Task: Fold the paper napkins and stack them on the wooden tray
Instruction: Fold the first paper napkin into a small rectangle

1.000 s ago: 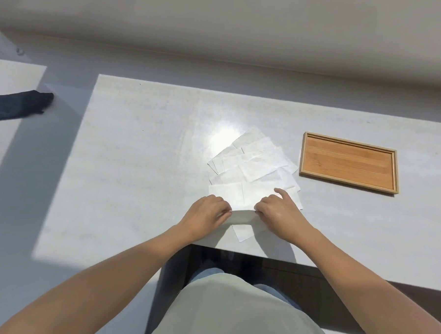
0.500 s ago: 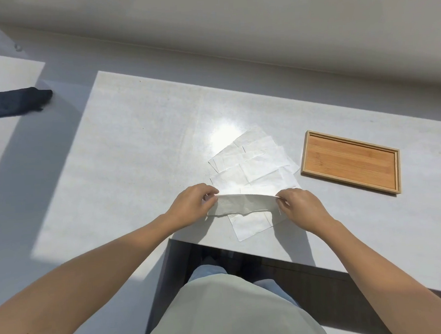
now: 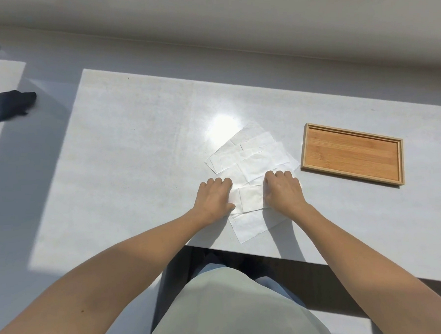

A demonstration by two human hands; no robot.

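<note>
Centrally, a pale table is seen, with a wooden tray laid on its right side. Loose paper napkins are spread overlapping just left of the tray. A folded napkin is held down at the pile's near end by the left hand and right hand, set apart at its two ends. Fingers are bent onto it; pinching or only pressing cannot be told.

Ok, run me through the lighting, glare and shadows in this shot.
Head view: hard sunlight falls on the table, with a blown-out glare spot just beyond the napkins; the white napkins barely stand out from the pale top; the arms throw sharp shadows on it near the front edge; the tray is evenly lit and crisp.
</note>
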